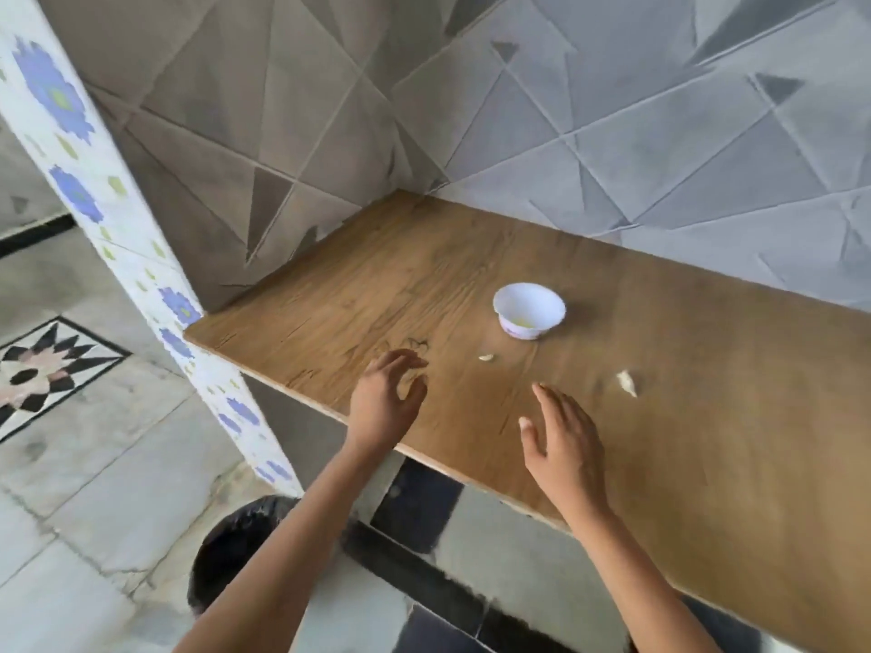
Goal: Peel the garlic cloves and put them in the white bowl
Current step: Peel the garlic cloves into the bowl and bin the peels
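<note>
While both our arms reach in over the front edge of the desk [660, 464], our two grips hold nothing. Our left grip [384, 398] hangs above the wood near the front left corner, its fingers loosely curved and held apart from the thumb, with bare desk showing between them. Our right grip [563, 445] is spread open, palm down, its fingers straight and close together and the thumb out to the side, pointing toward the far edge. We cannot tell whether it touches the wood.

We see the white bowl [542, 299] standing upright toward the middle of the desk, beyond both grips and well apart from them. Something pale yellow [525, 323] lies in its bottom, too blurred for us to name.

A small garlic clove [486, 357] lies on the desk just in front of the bowl, between the bowl and our grips and touching neither. A larger pale garlic piece [627, 383] lies farther to the right, near our right fingertips but apart from them. Whether it is clove or loose skin we cannot tell.

Grey patterned wall tiles [612, 134] meet the far edge and the left edge of the desk, and a white pillar with blue flowers [75, 181] stands at the front left corner
</note>
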The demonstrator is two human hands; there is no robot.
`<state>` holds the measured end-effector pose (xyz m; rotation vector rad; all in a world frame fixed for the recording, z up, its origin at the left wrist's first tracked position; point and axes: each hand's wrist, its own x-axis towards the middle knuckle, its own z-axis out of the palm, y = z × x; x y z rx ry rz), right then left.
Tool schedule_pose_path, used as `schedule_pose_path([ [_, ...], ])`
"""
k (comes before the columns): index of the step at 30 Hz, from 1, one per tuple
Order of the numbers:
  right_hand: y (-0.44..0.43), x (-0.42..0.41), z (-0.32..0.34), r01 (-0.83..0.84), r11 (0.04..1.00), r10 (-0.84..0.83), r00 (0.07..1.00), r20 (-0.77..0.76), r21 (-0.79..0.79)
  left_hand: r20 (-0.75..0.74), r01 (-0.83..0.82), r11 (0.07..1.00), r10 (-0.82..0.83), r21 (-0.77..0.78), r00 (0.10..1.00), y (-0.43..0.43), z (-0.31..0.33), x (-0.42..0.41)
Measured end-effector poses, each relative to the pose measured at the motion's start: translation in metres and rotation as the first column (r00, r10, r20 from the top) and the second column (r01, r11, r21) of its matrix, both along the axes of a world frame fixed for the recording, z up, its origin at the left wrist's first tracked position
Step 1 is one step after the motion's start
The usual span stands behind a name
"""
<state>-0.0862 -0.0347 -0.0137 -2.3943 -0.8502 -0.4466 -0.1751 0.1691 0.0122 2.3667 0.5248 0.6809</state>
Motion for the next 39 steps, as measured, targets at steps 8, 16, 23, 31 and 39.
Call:
schedule_pose_path([
  [8,-0.097,0.056,-0.025,0.210,0.910,-0.277,0.950,-0.145,-0.358,-0.231,0.154,0.988,-0.147,0.011,0.962,-0.085,-0.007,0.118],
  [16,-0.109,0.061,-0.030,0.258,0.865,-0.356,0.920,-0.164,-0.431,-0.424,0.267,0.936,-0.151,0.230,0.893,-0.067,-0.019,0.159],
  [23,-0.108,0.059,-0.031,0.239,0.867,-0.359,0.908,-0.217,-0.437,-0.127,0.330,0.940,-0.318,0.087,0.939,-0.051,0.024,0.202],
  [31,-0.100,0.057,-0.026,0.242,0.875,-0.364,0.899,-0.241,-0.419,-0.667,0.588,0.796,-0.362,0.143,0.652,-0.064,0.039,0.275],
  [39,-0.099,0.054,-0.031,0.308,0.918,-0.376,0.876,-0.302,-0.252,-0.302,0.595,0.773,-0.525,0.221,0.795,-0.089,0.038,0.269],
])
